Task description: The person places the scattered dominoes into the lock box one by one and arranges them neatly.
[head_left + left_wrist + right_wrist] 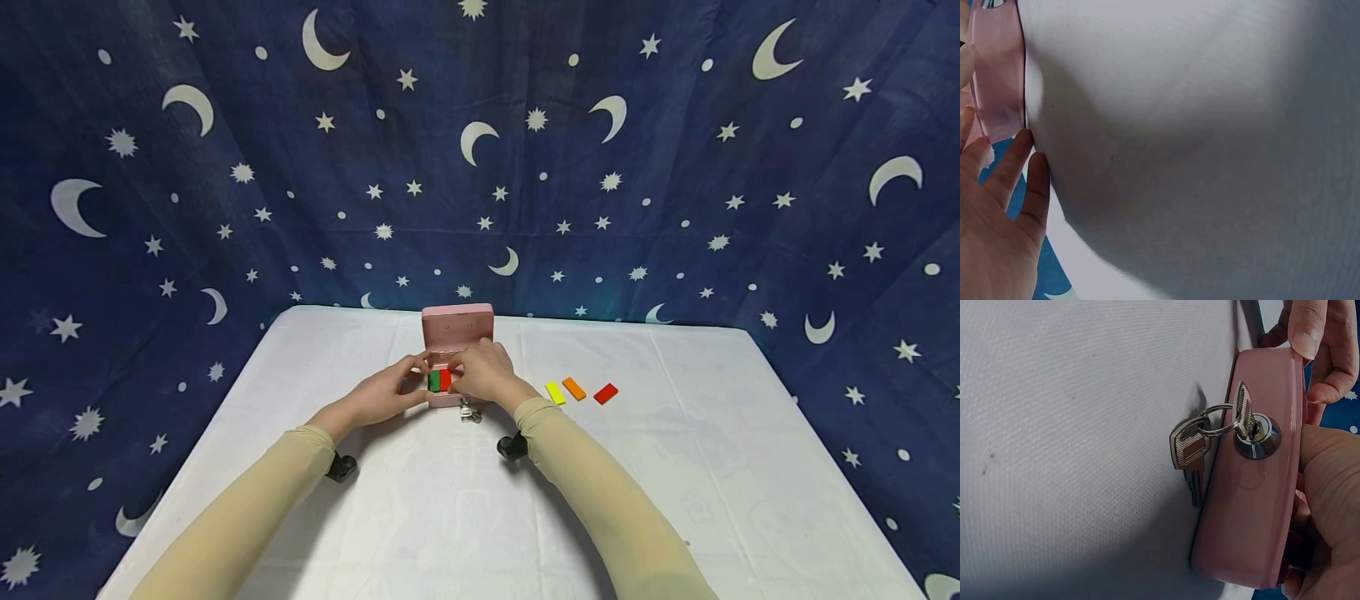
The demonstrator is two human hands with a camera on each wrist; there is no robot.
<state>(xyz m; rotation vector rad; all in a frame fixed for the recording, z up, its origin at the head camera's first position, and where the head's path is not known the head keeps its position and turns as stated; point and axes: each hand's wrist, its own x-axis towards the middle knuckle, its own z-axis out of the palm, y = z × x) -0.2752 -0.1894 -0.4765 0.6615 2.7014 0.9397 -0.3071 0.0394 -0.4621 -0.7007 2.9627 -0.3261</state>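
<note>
A pink metal lockbox (444,401) stands at the middle back of the table with its lid (458,323) raised. A green block (434,381) and a red block (446,381) lie side by side inside. My left hand (384,395) holds the box's left end, thumb at the front rim. My right hand (483,369) reaches into the box over its right part, thumb and finger at the red block's edges. Its other fingertips are hidden. In the right wrist view, a key sits in the front lock (1259,439), with more keys (1189,450) hanging from its ring.
To the right of the box lie a yellow block (555,392), an orange block (574,388) and another red block (606,393) on the white tablecloth (420,517). A dark blue curtain (525,275) with moons and stars hangs behind the table.
</note>
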